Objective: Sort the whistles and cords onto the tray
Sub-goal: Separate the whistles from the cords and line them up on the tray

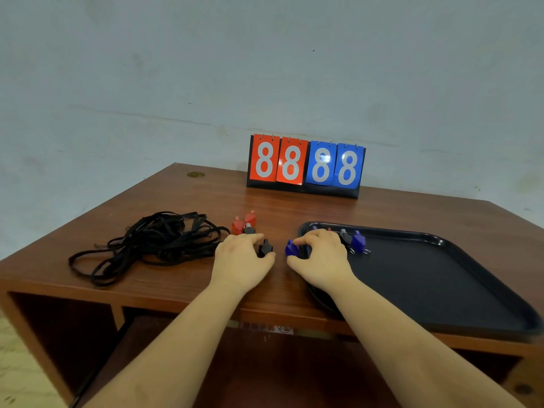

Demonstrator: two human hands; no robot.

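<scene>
A tangle of black cords (pixel 153 244) lies on the left of the wooden table. Two red whistles (pixel 243 222) and a dark whistle (pixel 249 229) stand just beyond my left hand (pixel 243 257), which pinches a black whistle (pixel 266 247) between thumb and fingers. Beside it, my right hand (pixel 319 257) grips a blue whistle (pixel 291 248) at the left rim of the black tray (pixel 426 278). Inside the tray's far left corner lie a blue whistle (pixel 359 241) and a grey-black whistle (pixel 346 238).
A flip scoreboard (pixel 306 167) showing red 88 and blue 88 stands at the back of the table against the wall. The table's front edge (pixel 176 298) runs below my wrists, with open shelves underneath. The tray overhangs the front edge at the right.
</scene>
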